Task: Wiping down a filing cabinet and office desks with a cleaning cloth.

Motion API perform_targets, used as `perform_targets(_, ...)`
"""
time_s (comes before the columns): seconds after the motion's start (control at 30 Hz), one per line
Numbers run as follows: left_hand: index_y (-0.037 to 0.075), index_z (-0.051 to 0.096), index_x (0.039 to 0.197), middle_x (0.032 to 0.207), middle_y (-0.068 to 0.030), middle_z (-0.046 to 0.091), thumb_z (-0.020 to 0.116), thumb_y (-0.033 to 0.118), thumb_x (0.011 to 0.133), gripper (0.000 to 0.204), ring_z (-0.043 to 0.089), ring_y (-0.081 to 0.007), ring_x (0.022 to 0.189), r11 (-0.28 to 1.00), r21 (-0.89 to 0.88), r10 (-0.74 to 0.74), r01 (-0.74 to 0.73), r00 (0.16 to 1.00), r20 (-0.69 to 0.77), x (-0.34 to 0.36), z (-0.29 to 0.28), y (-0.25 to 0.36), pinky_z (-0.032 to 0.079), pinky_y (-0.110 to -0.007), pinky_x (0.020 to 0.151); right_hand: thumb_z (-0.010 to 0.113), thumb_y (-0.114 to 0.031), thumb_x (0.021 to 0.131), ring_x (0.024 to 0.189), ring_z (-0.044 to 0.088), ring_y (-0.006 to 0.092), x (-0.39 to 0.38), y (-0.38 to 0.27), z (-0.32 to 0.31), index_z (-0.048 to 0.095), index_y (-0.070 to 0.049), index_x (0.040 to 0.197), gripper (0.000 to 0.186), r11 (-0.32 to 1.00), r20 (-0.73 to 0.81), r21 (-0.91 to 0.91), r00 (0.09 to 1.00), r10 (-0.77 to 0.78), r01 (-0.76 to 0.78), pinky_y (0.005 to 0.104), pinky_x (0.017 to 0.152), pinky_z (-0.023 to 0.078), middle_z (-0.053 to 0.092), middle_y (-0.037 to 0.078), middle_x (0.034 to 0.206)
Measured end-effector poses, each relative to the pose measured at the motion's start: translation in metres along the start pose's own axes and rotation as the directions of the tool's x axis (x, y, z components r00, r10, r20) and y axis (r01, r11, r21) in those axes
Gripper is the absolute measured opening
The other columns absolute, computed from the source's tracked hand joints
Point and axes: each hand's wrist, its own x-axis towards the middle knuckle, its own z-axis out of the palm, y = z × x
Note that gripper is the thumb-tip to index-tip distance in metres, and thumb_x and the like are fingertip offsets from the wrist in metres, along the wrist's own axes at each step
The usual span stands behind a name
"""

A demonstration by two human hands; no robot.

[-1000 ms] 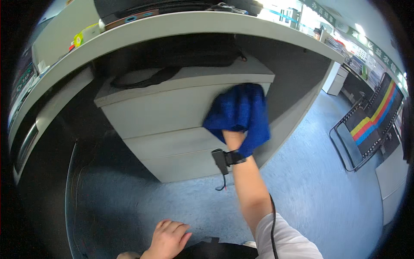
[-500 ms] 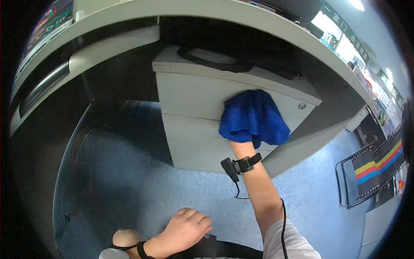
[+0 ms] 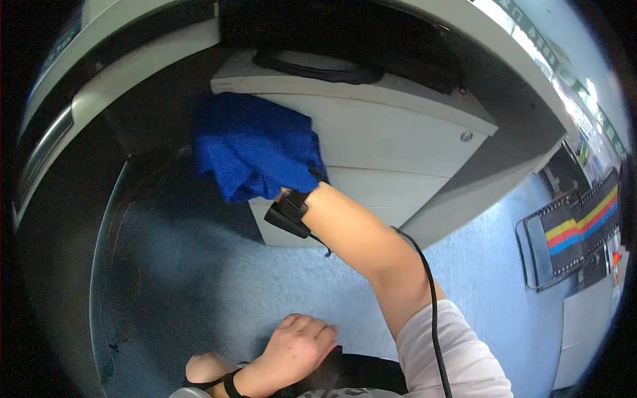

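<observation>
A blue cloth (image 3: 255, 149) covers my right hand and lies against the upper left front of a white drawer cabinet (image 3: 371, 136). The fingers of that hand are hidden beneath the cloth, which hangs in folds past the cabinet's left edge. On my right wrist sits a black strapped device (image 3: 290, 211), with a black cable (image 3: 428, 278) running up the arm. My left hand (image 3: 298, 350) rests low over my lap, fingers curled together, with nothing visible in it.
The cabinet stands under a desk (image 3: 524, 63), with a black strap-like item (image 3: 318, 69) on top and a lock (image 3: 466, 136) at its upper right. A folding chair with coloured stripes (image 3: 570, 232) stands on the blue floor (image 3: 464, 278) to the right.
My right hand has carried the blue cloth leftward across the cabinet front, from near its middle to its left edge. The left hand stays low; the view has shifted slightly.
</observation>
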Motion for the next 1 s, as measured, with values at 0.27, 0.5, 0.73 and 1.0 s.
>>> perform_targets(0.27,0.005,0.06,0.087,0.08,-0.0074,0.058,0.066,0.016,0.068,0.022,0.054,-0.024,0.076,0.998,0.041,-0.054,0.051,0.996,0.076,0.008,-0.005,-0.006,0.042,-0.035,0.072,0.047,-0.017,0.079,0.088,0.051,0.0299,-0.043,0.043,-0.037,0.052,-0.003,0.102,0.028,0.988,-0.005,-0.116,0.995,0.103,-0.103,0.0376,0.081,0.039,0.055,0.015,0.09)
perform_targets(0.5,0.005,0.06,0.088,0.082,-0.008,0.058,0.067,0.015,0.067,0.024,0.054,-0.0252,0.077,0.992,0.082,-0.105,0.097,0.989,0.1,0.009,-0.012,0.001,0.041,-0.036,0.072,0.047,-0.016,0.079,0.086,0.052,0.0303,-0.1,0.097,-0.12,0.053,-0.002,0.1,0.026,0.856,-0.175,-0.368,0.932,0.319,-0.362,0.0375,0.079,0.039,0.055,0.015,0.086)
perform_targets(0.73,0.005,0.06,0.087,0.081,-0.0077,0.058,0.068,0.015,0.066,0.024,0.054,-0.0253,0.076,0.991,0.071,-0.115,0.109,0.99,0.081,0.006,-0.006,-0.004,0.041,-0.037,0.071,0.047,-0.012,0.077,0.086,0.052,0.0318,-0.116,0.125,-0.229,0.055,-0.001,0.097,0.025,0.405,-0.066,-0.879,0.904,0.422,-0.253,0.0379,0.079,0.039,0.055,0.018,0.086)
perform_targets(1.0,0.005,0.06,0.087,0.081,-0.0074,0.057,0.067,0.015,0.065,0.025,0.053,-0.0256,0.076,0.995,0.044,-0.093,0.09,0.994,0.058,0.012,-0.001,0.009,0.042,-0.037,0.071,0.048,-0.009,0.068,0.06,0.057,0.0352,-0.149,0.191,-0.247,0.063,-0.001,0.06,0.018,0.469,-0.163,-0.872,0.987,-0.002,-0.143,0.0451,0.056,0.047,0.059,0.022,0.07)
